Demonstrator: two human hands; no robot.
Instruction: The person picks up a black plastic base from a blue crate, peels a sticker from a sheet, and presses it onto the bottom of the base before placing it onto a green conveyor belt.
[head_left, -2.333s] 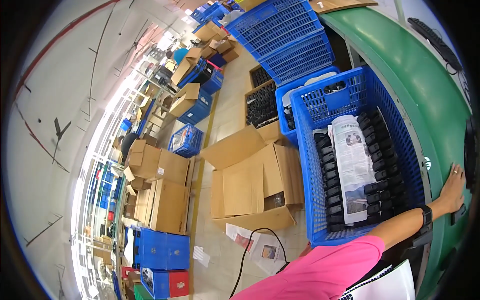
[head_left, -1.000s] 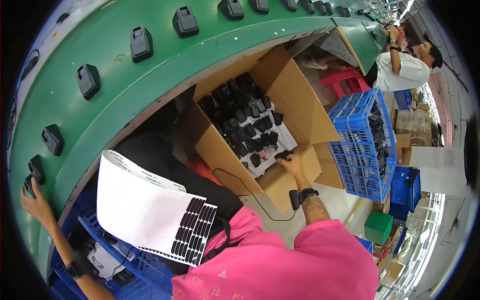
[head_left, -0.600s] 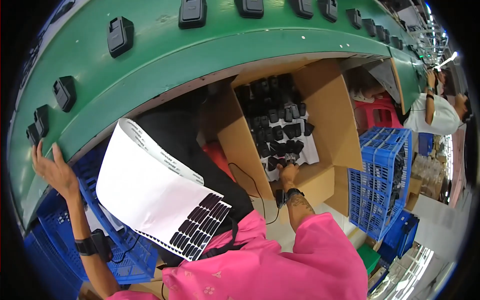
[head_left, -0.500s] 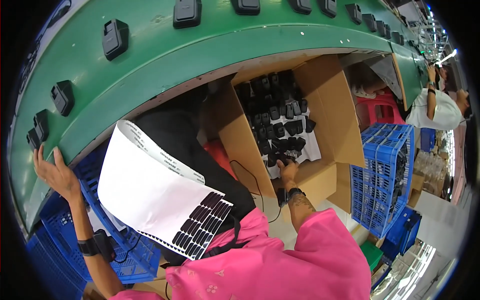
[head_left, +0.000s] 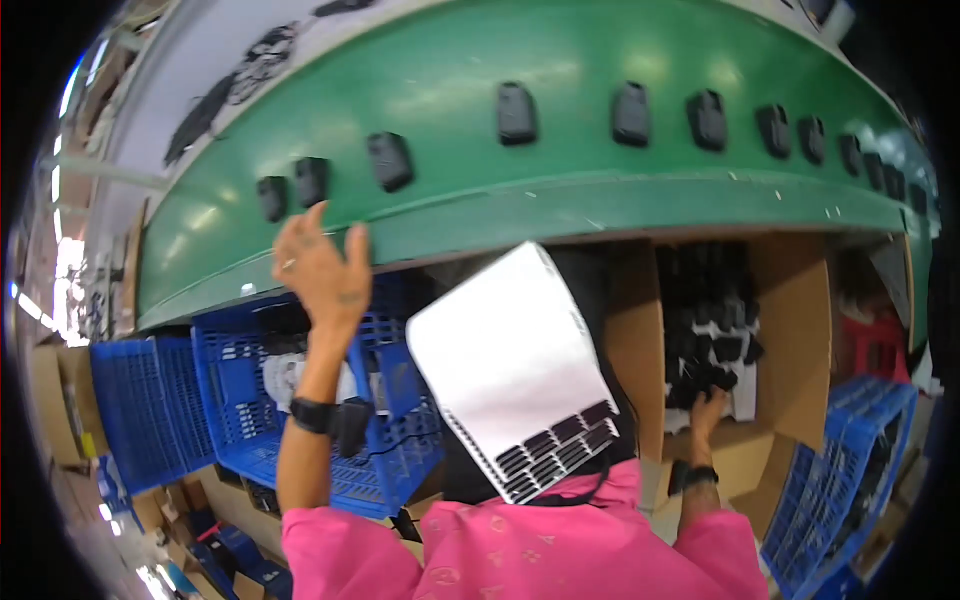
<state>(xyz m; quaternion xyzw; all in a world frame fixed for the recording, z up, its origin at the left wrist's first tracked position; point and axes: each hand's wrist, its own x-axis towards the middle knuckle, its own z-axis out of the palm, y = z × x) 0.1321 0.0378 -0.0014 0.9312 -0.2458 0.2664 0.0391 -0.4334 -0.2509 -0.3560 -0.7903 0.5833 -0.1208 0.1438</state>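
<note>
My left hand [head_left: 322, 270] is held up at the near edge of the green bench, fingers spread and nothing in them. Just beyond its fingertips lies a black plastic unit [head_left: 312, 182], with another small black unit [head_left: 272, 198] to its left. My right hand [head_left: 708, 410] reaches down into an open cardboard box [head_left: 795, 340] at the right. Its fingers close on a black unit [head_left: 716, 380] among several others in the box; blur hides the exact grip. A white sheet of black oblong stickers [head_left: 505, 350] lies curled across my lap.
More black units [head_left: 516, 114] stand in a spaced row along the green bench [head_left: 440, 120]. Blue plastic crates [head_left: 240, 450] sit below the bench at the left, and another blue crate [head_left: 830, 490] is at the right. Behind the box is a red stool [head_left: 872, 345].
The view has swung left, so the bench and box appear farther right. My left hand is still raised by the bench edge with fingers apart. My right hand remains in the box.
</note>
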